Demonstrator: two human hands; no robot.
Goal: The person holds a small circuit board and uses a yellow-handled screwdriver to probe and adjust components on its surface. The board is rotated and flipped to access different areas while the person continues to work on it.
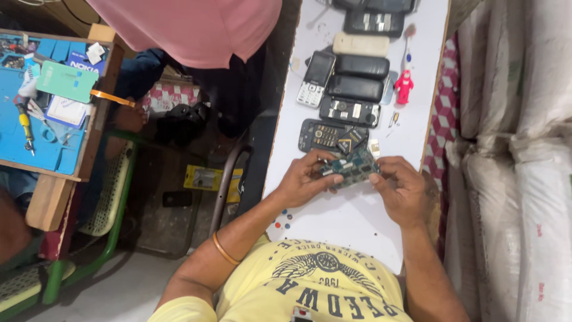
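Note:
Both my hands hold a small green circuit board (353,166) just above a narrow white table (351,220). My left hand (305,180) pinches the board's left end with thumb and fingers; an orange bangle sits on that forearm. My right hand (406,192) grips the board's right end. Just beyond the board lies a dark opened phone (325,136) with its keypad showing, touching my fingertips or very close to them.
Several more phones and phone backs (357,89) lie in a column further up the table, next to a small red figure (404,87). A person in a pink shirt (190,27) stands at the top left. A blue work mat (36,119) with tools lies left. White sacks (524,149) line the right.

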